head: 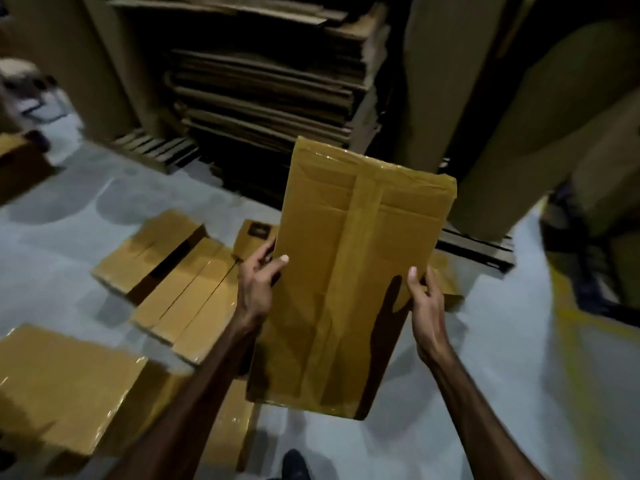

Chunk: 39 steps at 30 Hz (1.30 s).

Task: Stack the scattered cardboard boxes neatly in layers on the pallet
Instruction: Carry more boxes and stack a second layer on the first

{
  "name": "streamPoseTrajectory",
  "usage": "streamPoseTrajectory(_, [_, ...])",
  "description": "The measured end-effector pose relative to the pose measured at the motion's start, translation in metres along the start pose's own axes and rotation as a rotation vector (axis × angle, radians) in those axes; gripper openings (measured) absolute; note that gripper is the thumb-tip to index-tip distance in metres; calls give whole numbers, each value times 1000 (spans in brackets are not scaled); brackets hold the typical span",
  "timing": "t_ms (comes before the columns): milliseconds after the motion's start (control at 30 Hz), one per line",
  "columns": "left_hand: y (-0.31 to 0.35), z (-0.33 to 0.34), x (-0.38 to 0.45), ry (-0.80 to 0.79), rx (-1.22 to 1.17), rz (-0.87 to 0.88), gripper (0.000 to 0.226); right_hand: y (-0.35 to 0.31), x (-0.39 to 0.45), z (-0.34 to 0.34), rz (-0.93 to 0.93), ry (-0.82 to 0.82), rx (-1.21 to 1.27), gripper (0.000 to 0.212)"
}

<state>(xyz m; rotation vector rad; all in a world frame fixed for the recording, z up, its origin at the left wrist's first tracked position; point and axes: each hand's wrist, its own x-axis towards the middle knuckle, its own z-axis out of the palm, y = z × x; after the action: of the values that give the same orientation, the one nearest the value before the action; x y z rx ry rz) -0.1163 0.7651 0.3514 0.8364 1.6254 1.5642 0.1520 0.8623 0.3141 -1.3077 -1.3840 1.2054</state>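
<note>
Your fingers (pixel 277 263) on both the left hand (pixel 256 289) and the right hand (pixel 427 306) clamp the long sides of the taped box (pixel 349 265), held above the floor (pixel 450 427), its long axis pointing away from you.

The held box (pixel 349 271) is brown cardboard, matt, with glossy clear tape strips creased along its seams. The boxes on the floor (pixel 180 289) share that taped sheen. The grey floor (pixel 450 393) looks smooth and faintly shiny. Stacked flattened cardboard (pixel 270 81) shows rough, ragged edges.
</note>
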Motion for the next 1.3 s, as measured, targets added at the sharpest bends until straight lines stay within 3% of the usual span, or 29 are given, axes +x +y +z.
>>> streamPoseTrajectory(67, [35,22,1,-143,12,83,51,-23,-15,-33,-68,111,22,72])
streamPoseTrajectory(167, [100,51,7,-301,-25,198,48,-63,-32,-89,-146,238,141,62])
streamPoseTrajectory(267, [142,82,-5,-467,-35,252,55,-84,-69,-131,-150,338,223,96])
streamPoseTrajectory(333, [133,101,-27,-603,-16,221,57,-78,-108,-131,-109,296,206,96])
streamPoseTrajectory(433, [88,124,-82,-711,-12,166,58,-51,-174,-140,-105,396,231,69])
streamPoseTrajectory(567, [47,146,-162,-844,-2,72,65,-19,-274,-183,-4,547,160,83])
streamPoseTrajectory(700, [33,190,-245,-1032,15,-6,49,-6,-370,-234,41,773,114,108])
streamPoseTrajectory(767, [32,214,-285,-1151,18,-28,48,-9,-421,-252,74,888,120,100])
streamPoseTrajectory(867, [25,244,-334,-1292,45,-26,44,-4,-486,-264,68,1033,128,54])
streamPoseTrajectory(1167, [-14,279,-401,-1559,91,-97,30,27,-569,-226,212,1345,180,72])
streamPoseTrajectory(1300, [-16,284,-382,-1590,119,-97,24,31,-550,-205,237,1386,219,51])
